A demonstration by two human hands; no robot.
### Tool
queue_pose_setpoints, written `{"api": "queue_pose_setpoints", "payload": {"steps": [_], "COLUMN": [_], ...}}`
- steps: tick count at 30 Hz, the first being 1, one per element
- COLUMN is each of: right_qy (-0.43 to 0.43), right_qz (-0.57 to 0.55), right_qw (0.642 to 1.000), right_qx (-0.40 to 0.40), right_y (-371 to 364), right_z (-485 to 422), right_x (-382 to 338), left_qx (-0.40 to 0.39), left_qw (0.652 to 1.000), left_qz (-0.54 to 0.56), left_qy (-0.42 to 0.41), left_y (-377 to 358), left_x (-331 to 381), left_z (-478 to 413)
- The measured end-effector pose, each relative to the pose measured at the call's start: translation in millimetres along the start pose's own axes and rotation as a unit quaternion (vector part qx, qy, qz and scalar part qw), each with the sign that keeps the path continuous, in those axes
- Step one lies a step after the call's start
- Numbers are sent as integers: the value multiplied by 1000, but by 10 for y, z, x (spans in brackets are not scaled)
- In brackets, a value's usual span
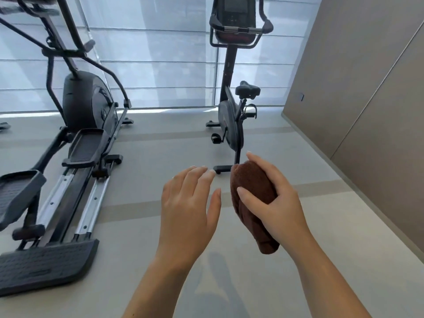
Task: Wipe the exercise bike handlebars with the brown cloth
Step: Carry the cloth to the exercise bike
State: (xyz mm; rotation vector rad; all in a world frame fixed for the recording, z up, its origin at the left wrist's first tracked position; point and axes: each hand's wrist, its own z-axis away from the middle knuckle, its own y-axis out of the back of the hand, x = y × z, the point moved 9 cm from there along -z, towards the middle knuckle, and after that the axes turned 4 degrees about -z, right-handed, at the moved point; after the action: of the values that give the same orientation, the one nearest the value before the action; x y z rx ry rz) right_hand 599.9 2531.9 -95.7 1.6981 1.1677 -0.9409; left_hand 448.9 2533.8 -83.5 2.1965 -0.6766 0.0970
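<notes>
On the smooth grey floor (160,145) stand a black elliptical trainer (85,104) and, further back, the exercise bike (230,125) — its curved handlebars (241,30) are high up, well apart from the hands. The right hand (275,198) has its grip closed round the brown cloth (252,180), a soft fuzzy roll; the left hand (185,207), just beside, has straight fingers and holds nothing.

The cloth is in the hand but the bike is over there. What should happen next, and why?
Probably step toward the exercise bike and raise the brown cloth to its handlebars: the right hand grips the brown cloth, the left hand is free, and the bike stands apart.
</notes>
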Motion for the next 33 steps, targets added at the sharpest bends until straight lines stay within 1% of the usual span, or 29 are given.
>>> {"api": "queue_pose_setpoints", "payload": {"steps": [5,8,14,20,26,33], "right_qy": [-12,-1,28,30,23,37], "right_qz": [-1,-2,2,-4,-2,15], "right_qw": [1000,1000,998,998,999,998], "right_qx": [12,21,57,60,40,50], "right_y": [-187,-225,-66,-72,-448,-1162], "right_z": [-933,-1587,-3052,-4420,-5548,-7066], "right_x": [473,758,1240,1597,1994,2440], "left_qx": [-18,-18,-26,-15,-2,20], "left_qw": [1000,1000,999,999,1000,999], "left_qz": [3,1,-14,-28,-18,-17], "left_qy": [-11,-18,-44,-29,-21,-34], "left_y": [-613,-1071,-2029,-2744,-3359,-4092], "left_x": [-458,-682,-900,-1342,-1957,-3022], "left_z": [-647,-1139,-2443,-3522,-4367,-5544]}}
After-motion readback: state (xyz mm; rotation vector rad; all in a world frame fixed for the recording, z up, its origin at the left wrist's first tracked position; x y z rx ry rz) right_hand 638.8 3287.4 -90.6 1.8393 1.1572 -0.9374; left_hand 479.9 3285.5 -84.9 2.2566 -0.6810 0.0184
